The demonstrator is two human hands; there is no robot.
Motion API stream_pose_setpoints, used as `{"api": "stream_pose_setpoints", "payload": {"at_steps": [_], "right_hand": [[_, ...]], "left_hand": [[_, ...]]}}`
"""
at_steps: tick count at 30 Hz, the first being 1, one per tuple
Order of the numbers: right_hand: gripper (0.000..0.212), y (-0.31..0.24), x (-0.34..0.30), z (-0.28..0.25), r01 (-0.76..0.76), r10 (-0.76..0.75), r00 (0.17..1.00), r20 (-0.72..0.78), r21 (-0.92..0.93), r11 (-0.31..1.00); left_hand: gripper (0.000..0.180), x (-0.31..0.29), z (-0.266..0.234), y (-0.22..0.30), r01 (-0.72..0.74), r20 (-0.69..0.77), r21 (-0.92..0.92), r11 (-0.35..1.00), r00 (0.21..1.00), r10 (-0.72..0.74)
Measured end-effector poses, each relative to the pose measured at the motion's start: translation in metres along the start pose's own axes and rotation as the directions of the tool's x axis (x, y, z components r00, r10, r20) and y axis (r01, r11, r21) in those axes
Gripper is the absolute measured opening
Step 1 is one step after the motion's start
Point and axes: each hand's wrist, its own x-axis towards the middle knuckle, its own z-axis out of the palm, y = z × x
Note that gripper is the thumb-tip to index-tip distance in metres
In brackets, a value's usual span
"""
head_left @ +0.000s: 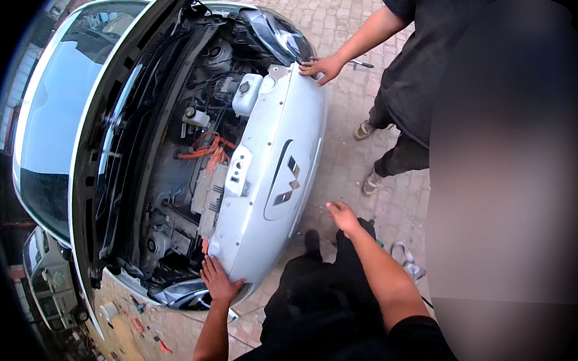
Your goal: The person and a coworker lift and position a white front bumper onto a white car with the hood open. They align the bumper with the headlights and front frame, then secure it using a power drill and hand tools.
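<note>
Silver-white front panel (pixel 252 205) of a car w/ its bonnet (pixel 90 124) up runs down mid-view, b/w the engine bay & the brick paving (pixel 344 134). Person's L hand (pixel 220 279) is spread flat on the panel's near corner, fingers apart, gripping nothing, just beside the near headlight (pixel 188 296). R hand (pixel 343 216) hangs in the air off the panel's outer face, fingers loosely bent, nothing in it, near the emblem (pixel 288 180) but apart from it.

Co-worker in black stands across the way; their hand (pixel 321 69) rests on the panel's far corner, by the far headlight (pixel 280 39). Their shoes (pixel 363 130) take up paving right next to the car.

Inside the bay: white reservoir (pixel 246 94) up against the panel, smaller reservoir (pixel 197 118) deeper in, orange cables (pixel 206 149) approx. in the middle. Bonnet stands b/w bay & windscreen (pixel 61 97), blocking part of the glass. Big grey blur covers the right side, can't tell what's behind it.

Also about: thin dark tool (pixel 362 65) on the bricks nr the co-worker's hand, pale strap-like bundle (pixel 408 260) beyond the person's R forearm, another vehicle (pixel 48 282) lower left, white bucket (pixel 108 311) & red bits (pixel 164 347) on the ground, too small to ID.
</note>
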Motion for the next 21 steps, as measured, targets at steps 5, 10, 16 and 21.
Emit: {"api": "stream_pose_setpoints", "payload": {"at_steps": [5, 10, 16, 21], "right_hand": [[0.059, -0.051, 0.043, 0.02, -0.15, 0.133, 0.979, 0.154, 0.104, 0.983], [0.093, -0.039, 0.088, 0.049, -0.488, 0.371, 0.845, 0.385, 0.269, 0.831], [0.115, -0.043, 0.059, 0.087, -0.345, 0.185, 0.852, 0.491, 0.258, 0.903], [0.096, -0.038, 0.062, 0.086, -0.349, 0.143, 0.826, 0.545, 0.295, 0.889]], "left_hand": [[0.118, 0.038, -0.019, 0.053, -0.18, -0.302, -0.3, 0.937, 0.95, 0.086], [0.134, 0.116, -0.027, 0.136, -0.002, -0.287, -0.299, 0.954, 0.954, -0.088], [0.148, 0.136, -0.031, 0.147, 0.087, -0.238, -0.228, 0.97, 0.961, -0.143], [0.152, 0.137, -0.034, 0.145, 0.091, -0.205, -0.206, 0.974, 0.97, -0.134]]}}
